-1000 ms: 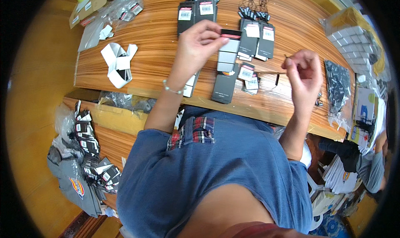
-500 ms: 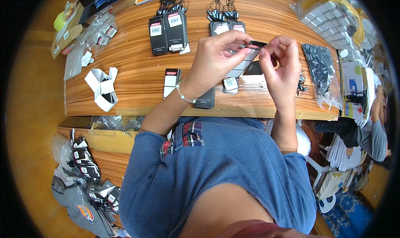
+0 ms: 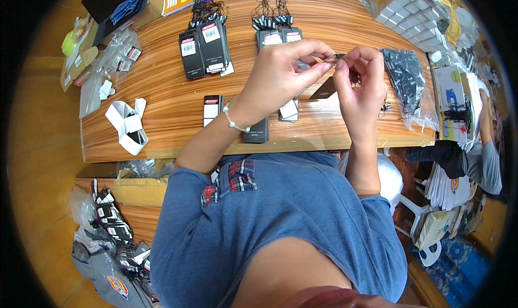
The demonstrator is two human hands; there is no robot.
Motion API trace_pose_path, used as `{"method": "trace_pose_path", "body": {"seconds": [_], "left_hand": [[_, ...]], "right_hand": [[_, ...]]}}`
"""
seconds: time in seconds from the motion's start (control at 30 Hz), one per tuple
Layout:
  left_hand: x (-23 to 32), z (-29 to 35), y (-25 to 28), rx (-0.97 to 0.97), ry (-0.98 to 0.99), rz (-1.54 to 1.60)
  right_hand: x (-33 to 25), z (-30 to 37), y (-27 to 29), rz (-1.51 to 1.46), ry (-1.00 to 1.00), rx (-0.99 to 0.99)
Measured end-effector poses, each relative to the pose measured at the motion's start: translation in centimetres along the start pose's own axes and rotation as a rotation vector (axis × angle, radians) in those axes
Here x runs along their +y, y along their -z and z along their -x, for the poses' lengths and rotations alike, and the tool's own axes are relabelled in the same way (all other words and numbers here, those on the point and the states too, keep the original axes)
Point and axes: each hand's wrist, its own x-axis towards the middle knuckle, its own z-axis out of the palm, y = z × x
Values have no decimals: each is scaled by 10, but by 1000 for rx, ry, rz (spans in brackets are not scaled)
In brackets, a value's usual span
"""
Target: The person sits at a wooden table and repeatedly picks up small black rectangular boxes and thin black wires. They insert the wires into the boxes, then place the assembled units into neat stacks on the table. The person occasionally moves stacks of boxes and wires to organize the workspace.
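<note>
My left hand [image 3: 280, 78] pinches a black hang tag [image 3: 338, 56], now turned nearly edge-on between both hands. At the tag's top end my right hand [image 3: 362, 84] has thumb and fingers pressed together; what they hold is hidden. Below the hands lies a dark tag [image 3: 324, 90] on the table. Beside it sits a small pile of white stickers [image 3: 288, 110]. A stack of black tags [image 3: 256, 131] is partly covered by my left wrist, and another stack [image 3: 212, 107] with a red-and-white front lies left of it.
Two strung bundles of finished-looking tags [image 3: 206, 49] [image 3: 271, 37] lie toward the back. A bag of black cords [image 3: 406, 84] is at right, near small white boxes [image 3: 407, 16]. A white sticker strip [image 3: 128, 125] curls at left. Another person's arm [image 3: 488, 119] shows far right.
The held tag has turned from face-up to nearly edge-on. My fingers stay close together at its top end. The whole view has shifted slightly.
</note>
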Motion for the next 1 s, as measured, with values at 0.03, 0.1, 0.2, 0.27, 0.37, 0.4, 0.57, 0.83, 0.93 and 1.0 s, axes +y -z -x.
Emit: {"method": "trace_pose_path", "body": {"seconds": [0.03,0.1,0.2,0.27,0.37,0.4,0.57,0.83,0.93,1.0], "left_hand": [[0,-1,-2,-2,-28,-13],[0,-5,0,-27,-106,-158],[0,-12,-2,-26,-240,-302],[-2,-17,-6,-1,-361,-373],[-11,-31,-8,40,-594,-511],[-13,-35,-8,50,-678,-582],[-11,-48,-11,34,-985,-786],[-31,-49,-13,-36,-568,-377],[-33,-45,-9,-117,-312,-167],[-34,-44,-11,-130,-287,-75]], "right_hand": [[0,0,1,8,-10,0],[6,-3,4,-109,-84,-12],[14,-6,6,-248,-137,-10],[9,-8,9,-415,-236,0],[17,-12,16,-661,-401,-40],[22,-13,21,-752,-440,-69],[45,-11,27,-930,-530,2],[54,-29,42,-1168,-296,241],[53,-31,41,-1394,-231,149],[55,-32,40,-1549,-222,87]]}}
